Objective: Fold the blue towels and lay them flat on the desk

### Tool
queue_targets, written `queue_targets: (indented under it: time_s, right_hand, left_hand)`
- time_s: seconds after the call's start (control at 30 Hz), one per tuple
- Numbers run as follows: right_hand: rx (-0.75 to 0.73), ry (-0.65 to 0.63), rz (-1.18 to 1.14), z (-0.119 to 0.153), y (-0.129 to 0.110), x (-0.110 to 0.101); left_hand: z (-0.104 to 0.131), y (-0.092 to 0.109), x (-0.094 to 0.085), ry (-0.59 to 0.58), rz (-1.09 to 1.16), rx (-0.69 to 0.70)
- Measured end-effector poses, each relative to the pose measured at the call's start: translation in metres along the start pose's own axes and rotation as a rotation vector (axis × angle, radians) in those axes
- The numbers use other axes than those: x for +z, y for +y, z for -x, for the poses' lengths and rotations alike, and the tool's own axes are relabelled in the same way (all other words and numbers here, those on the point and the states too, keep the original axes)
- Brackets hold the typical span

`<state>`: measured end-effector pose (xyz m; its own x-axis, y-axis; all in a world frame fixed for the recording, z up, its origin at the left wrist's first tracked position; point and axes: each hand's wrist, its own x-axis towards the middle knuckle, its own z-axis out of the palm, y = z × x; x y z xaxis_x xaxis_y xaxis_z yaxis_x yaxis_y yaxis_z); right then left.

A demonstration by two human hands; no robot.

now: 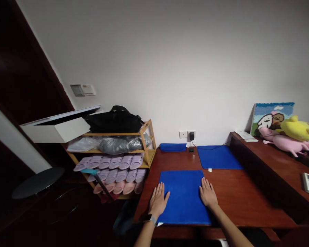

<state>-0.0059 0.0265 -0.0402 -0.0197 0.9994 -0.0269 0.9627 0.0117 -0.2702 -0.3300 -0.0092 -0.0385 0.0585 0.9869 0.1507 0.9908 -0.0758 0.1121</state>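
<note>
A blue cloth (182,197) lies spread flat near the front edge of the wooden table. My left hand (158,200) rests on its left edge, palm down with fingers stretched out. On the right edge lies my right hand (208,192), also flat, its fingers pointing away from me. Neither hand grips anything. Further back on the right is a second blue cloth (218,157), laid flat with a small white tag at its front edge. A folded or rolled blue cloth (173,147) sits against the wall at the back left.
Left of the table (247,202) stands a wooden rack (149,151) with several slippers (123,163) and a black bag (114,121). A black plug (192,136) with a cable is in the wall socket. Plush toys (285,140) lie on the raised surface at right.
</note>
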Motion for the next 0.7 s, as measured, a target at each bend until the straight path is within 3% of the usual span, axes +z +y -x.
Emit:
queue_targets:
  time_s: [0.1,0.2,0.3,0.4,0.5,0.7]
  right_hand:
    - [-0.004,0.004,0.027,0.001,-0.001,0.003]
    - [-0.001,0.006,0.057,0.003,0.0,0.002]
    - [-0.038,-0.017,0.084,0.003,0.003,0.001]
    - [-0.092,-0.05,0.099,0.002,0.005,0.002]
    - [-0.05,-0.032,0.08,0.0,0.005,0.003]
    - [0.003,-0.028,0.049,0.001,0.001,0.005]
  left_hand:
    - [-0.013,0.029,-0.004,0.021,0.036,0.086]
    - [-0.031,0.091,-0.001,-0.016,0.129,0.242]
    - [-0.044,0.158,0.014,-0.077,0.213,0.365]
    - [-0.046,0.19,0.031,-0.085,0.243,0.376]
    - [-0.043,0.169,0.034,-0.08,0.219,0.332]
    - [-0.037,0.041,0.008,-0.058,0.081,0.018]
